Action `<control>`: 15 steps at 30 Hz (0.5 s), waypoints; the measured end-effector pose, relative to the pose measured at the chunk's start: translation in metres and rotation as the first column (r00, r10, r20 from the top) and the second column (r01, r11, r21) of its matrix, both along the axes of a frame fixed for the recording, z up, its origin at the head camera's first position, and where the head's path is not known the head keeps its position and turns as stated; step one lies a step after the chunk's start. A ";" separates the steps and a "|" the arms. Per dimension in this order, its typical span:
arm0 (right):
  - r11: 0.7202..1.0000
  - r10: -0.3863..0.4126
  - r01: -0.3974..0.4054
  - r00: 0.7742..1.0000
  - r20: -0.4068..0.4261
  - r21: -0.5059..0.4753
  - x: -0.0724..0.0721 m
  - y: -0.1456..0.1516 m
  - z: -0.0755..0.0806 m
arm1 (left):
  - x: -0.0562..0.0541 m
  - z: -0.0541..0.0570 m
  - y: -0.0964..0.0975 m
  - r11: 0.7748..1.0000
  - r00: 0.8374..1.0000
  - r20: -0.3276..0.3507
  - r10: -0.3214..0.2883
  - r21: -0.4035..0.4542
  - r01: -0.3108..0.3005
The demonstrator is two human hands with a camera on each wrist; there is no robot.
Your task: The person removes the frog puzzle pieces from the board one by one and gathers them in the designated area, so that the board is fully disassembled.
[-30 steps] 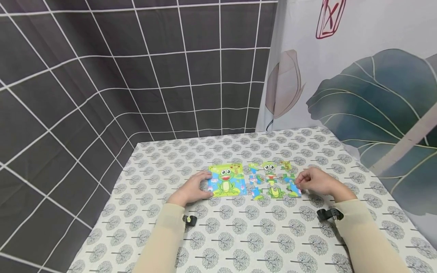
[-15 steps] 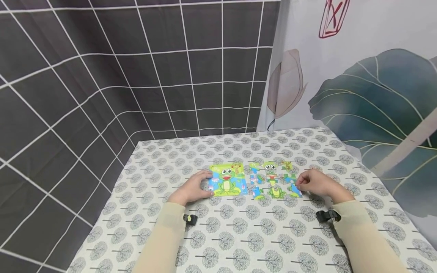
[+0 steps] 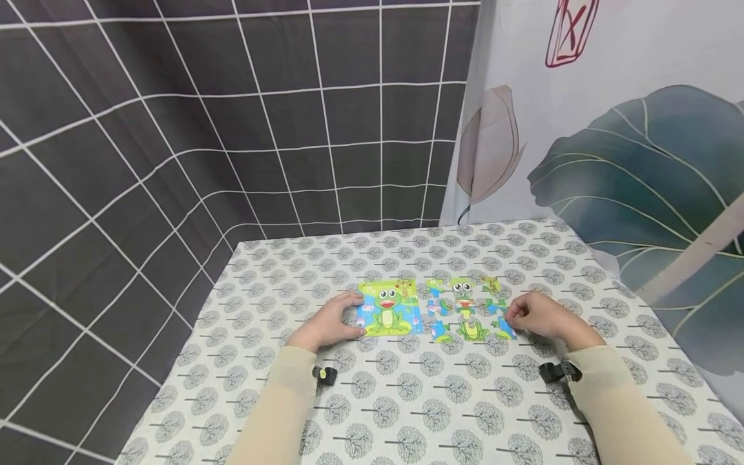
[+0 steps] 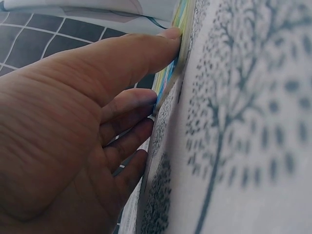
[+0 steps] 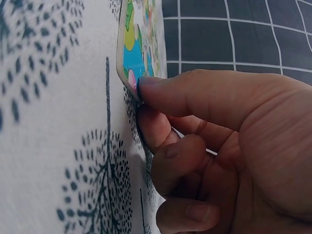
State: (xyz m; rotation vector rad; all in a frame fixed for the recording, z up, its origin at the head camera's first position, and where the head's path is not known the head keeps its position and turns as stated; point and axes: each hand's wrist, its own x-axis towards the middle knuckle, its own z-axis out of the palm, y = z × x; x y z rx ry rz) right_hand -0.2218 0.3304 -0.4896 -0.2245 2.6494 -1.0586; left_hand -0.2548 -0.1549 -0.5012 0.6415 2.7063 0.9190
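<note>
My left hand point(image 3: 331, 321) rests at the left edge of a square frog picture board point(image 3: 388, 312) in the head view. Its thumb and fingertips touch that edge in the left wrist view, with the fingers mostly straight. To the right lie several frog puzzle pieces point(image 3: 462, 290), spaced slightly apart in a rough square. My right hand point(image 3: 537, 316) pinches the outer corner of the bottom-right puzzle piece point(image 3: 504, 329) between thumb and index finger. In the right wrist view that puzzle piece point(image 5: 132, 61) shows blue and green with a pink spot; the other fingers are curled.
A white cloth printed with grey trees point(image 3: 395, 400) covers the table. Behind it hangs a dark curtain with a white grid point(image 3: 349, 129). A pale curtain with large leaves point(image 3: 633, 174) hangs at the right.
Both hands stay at nearly the same places, the left at the board and the right on the corner puzzle piece. The head view has shifted slightly.
</note>
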 end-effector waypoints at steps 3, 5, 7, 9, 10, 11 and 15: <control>1.000 0.000 0.000 1.000 -0.002 -0.001 0.000 0.001 -0.001 | 0.000 -0.001 0.000 1.000 1.000 -0.005 0.001 -0.005 -0.001; 1.000 0.007 -0.007 1.000 -0.009 0.007 0.000 0.001 -0.002 | 0.000 -0.001 0.001 1.000 1.000 -0.008 0.002 -0.011 -0.002; 1.000 0.008 -0.008 1.000 -0.029 0.024 0.000 0.002 -0.001 | -0.001 -0.001 0.001 1.000 1.000 -0.010 -0.001 -0.005 0.001; 1.000 0.003 -0.001 0.998 -0.059 0.028 -0.001 0.003 0.001 | -0.001 0.000 0.002 1.000 1.000 -0.005 -0.001 0.004 0.001; 0.999 -0.005 0.007 0.997 -0.078 0.034 -0.002 0.003 0.002 | -0.001 0.000 0.002 1.000 1.000 -0.004 0.000 0.011 0.000; 0.999 -0.016 0.019 0.995 -0.095 0.033 -0.002 0.003 0.004 | -0.001 0.000 0.002 1.000 1.000 -0.004 0.001 0.018 -0.001; 0.998 -0.039 0.045 0.986 -0.163 0.035 -0.007 0.002 0.012 | -0.002 -0.001 0.002 0.999 1.000 0.005 0.010 0.046 -0.010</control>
